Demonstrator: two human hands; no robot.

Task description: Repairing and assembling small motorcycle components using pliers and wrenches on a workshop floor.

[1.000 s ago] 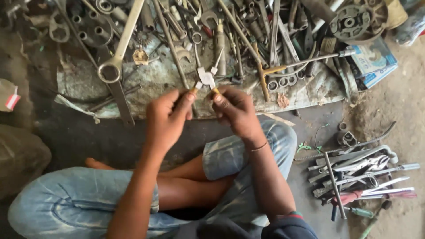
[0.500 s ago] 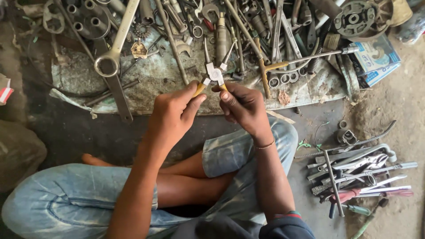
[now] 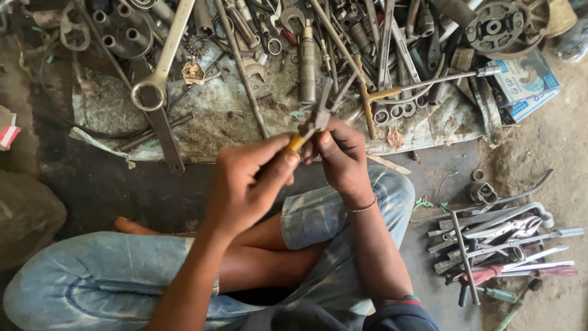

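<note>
My left hand [image 3: 248, 184] grips the yellow handle of a pair of pliers [image 3: 312, 122], whose grey jaws point up and away from me. My right hand [image 3: 340, 156] is closed beside the pliers' head, its fingers pinched around something small that I cannot make out. Both hands hover above my crossed legs in blue jeans [image 3: 331, 214], just in front of a grimy sheet [image 3: 214, 122] spread with tools.
On the sheet lie a large ring spanner [image 3: 159, 76], a T-handle wrench [image 3: 404, 89], sockets, screwdrivers and several other tools. A metal hub [image 3: 496, 27] and a blue-white box [image 3: 523, 79] sit at upper right. More rods and drivers [image 3: 496, 245] lie on the floor at right.
The small white piece held between both hands earlier is out of sight. My hands have shifted slightly right, and the pliers now stand tilted up in my left hand.
</note>
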